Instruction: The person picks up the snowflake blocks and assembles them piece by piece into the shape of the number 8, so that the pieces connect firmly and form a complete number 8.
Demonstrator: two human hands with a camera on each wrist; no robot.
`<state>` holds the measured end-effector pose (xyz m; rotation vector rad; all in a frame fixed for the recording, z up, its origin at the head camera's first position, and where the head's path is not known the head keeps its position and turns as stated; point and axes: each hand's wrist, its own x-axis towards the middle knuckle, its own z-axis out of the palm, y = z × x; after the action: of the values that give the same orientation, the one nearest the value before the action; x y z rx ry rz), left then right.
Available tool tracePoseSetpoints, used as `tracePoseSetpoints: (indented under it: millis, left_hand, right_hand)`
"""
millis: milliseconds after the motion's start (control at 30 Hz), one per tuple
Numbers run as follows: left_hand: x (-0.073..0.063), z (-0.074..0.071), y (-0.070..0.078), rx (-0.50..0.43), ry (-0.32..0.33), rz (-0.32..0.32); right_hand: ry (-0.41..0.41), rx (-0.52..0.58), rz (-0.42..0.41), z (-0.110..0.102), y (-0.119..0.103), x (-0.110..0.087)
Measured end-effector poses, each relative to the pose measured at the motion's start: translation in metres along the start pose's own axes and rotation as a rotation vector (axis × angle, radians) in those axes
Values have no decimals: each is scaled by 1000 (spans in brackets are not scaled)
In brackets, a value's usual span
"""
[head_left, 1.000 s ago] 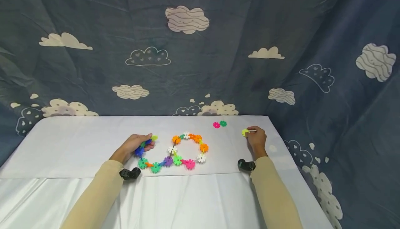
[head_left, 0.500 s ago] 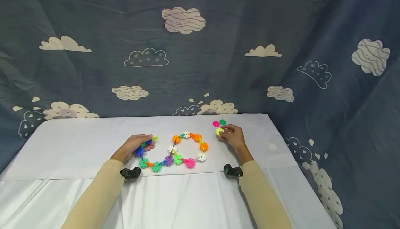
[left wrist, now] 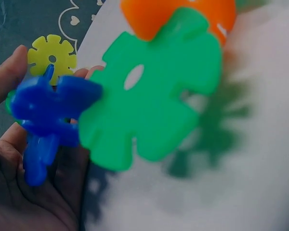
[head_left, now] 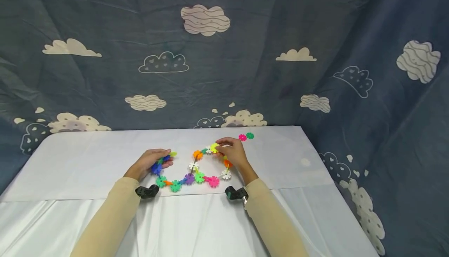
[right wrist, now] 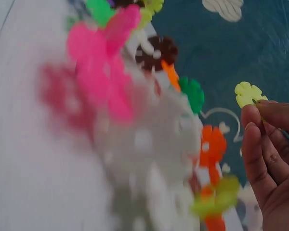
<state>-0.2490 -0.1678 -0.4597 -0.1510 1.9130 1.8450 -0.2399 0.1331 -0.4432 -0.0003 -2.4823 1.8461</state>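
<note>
A chain of interlocking flower-shaped discs lies on the white table, with a closed ring on the right and an arm curving left past a purple disc (head_left: 189,179). My left hand (head_left: 144,164) holds the raised left end of that arm. In the left wrist view, thumb and fingers surround its blue discs (left wrist: 43,106) and a yellow end disc (left wrist: 53,52), with a green disc (left wrist: 154,106) closest to the camera. Thumb and fingertips of my right hand (head_left: 234,155) pinch a loose yellow disc (head_left: 214,148), which overlaps the ring's far side in the head view.
Beyond the right hand, a pink disc (head_left: 242,137) and a green disc (head_left: 250,136) lie side by side near the table's back edge. A dark cloth (head_left: 245,85) with cloud prints hangs behind the white-covered table (head_left: 91,163).
My right hand has carried the yellow disc leftward from the table's right side to the ring's far side. The left hand has stayed in place, holding the chain's end.
</note>
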Motion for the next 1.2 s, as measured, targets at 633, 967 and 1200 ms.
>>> tracePoseSetpoints:
  millis: [633,967,1200]
  left_hand:
    - [4,3,2,-36,30,-24]
    - [2,1,3,-73,18,-21]
    - [0,5,3,-94,41,-30]
  right_hand:
    - [-249,-14,73,88,-33,10]
    - [-244,-3,120,98,-34,12]
    - [-239,-43,128,104,-35,13]
